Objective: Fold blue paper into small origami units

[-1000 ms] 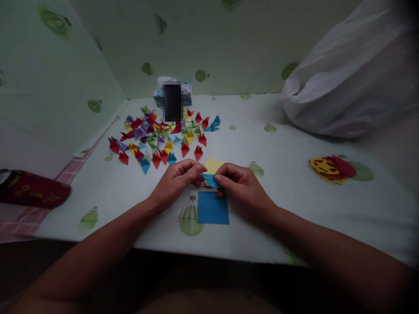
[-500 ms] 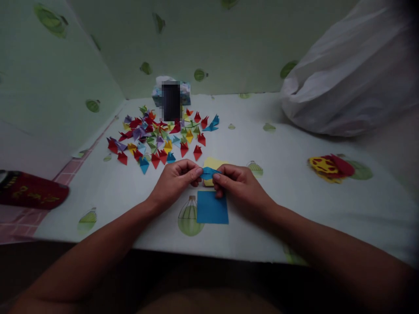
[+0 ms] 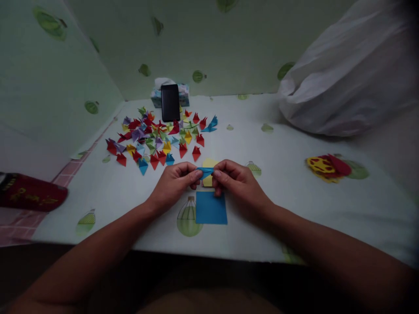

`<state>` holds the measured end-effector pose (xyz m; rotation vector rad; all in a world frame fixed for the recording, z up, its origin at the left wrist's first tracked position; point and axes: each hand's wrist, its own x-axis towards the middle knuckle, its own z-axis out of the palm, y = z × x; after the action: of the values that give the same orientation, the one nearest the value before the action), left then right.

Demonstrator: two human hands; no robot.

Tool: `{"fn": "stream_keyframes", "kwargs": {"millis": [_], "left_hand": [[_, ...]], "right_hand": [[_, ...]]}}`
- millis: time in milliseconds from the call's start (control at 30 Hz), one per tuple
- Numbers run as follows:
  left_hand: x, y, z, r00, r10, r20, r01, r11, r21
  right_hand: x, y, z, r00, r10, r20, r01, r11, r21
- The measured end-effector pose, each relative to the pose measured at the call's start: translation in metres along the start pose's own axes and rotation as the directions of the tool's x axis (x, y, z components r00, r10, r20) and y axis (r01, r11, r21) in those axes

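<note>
A small folded piece of blue paper [image 3: 206, 172] is stretched between my two hands. My left hand [image 3: 179, 179] pinches its left end between thumb and fingers, and my right hand [image 3: 234, 179] pinches its right end. Behind and below the folded piece, yellow paper [image 3: 209, 179] lies on the table. Nearer to me is a flat blue square sheet [image 3: 211, 209], just under my right fingertips. Beyond my left hand spreads a group of small folded paper figures [image 3: 161, 156] in red, blue, yellow, green and purple.
A black phone [image 3: 170, 103] leans on a tissue box [image 3: 184, 95] at the back. The white plastic bag [image 3: 327, 96] bulges at the back right, with red and yellow cutout pieces [image 3: 322, 168] nearer. At the left edge lies a dark red can [image 3: 32, 192].
The blue folded piece has changed its angle between my fingers and now shows a narrow, pointed shape. Both hands remain in nearly the same place.
</note>
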<state>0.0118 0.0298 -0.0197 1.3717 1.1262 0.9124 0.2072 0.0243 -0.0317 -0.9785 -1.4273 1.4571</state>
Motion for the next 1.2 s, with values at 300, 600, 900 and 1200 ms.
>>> {"fn": "stream_keyframes", "kwargs": {"millis": [300, 600, 900, 1200], "left_hand": [[0.0001, -0.0051, 0.0032, 0.996, 0.086, 0.014, -0.086, 0.996, 0.021], [-0.0015, -0.0034, 0.0034, 0.983, 0.183, 0.008, -0.183, 0.976, 0.117], [-0.0024, -0.0041, 0.0021, 0.985, 0.169, 0.033, -0.173, 0.971, 0.167], [-0.0014, -0.0023, 0.0021, 0.982, 0.187, 0.031, -0.19, 0.971, 0.148]], "right_hand": [[0.0016, 0.0016, -0.0025, 0.999, 0.039, 0.003, -0.039, 0.999, -0.01], [-0.0002, 0.0004, -0.0004, 0.996, 0.093, -0.014, -0.092, 0.993, 0.08], [0.0008, 0.001, -0.0009, 0.989, 0.145, 0.001, -0.144, 0.977, 0.16], [0.0027, -0.0019, -0.0018, 0.99, 0.137, -0.007, -0.136, 0.986, 0.097]]}}
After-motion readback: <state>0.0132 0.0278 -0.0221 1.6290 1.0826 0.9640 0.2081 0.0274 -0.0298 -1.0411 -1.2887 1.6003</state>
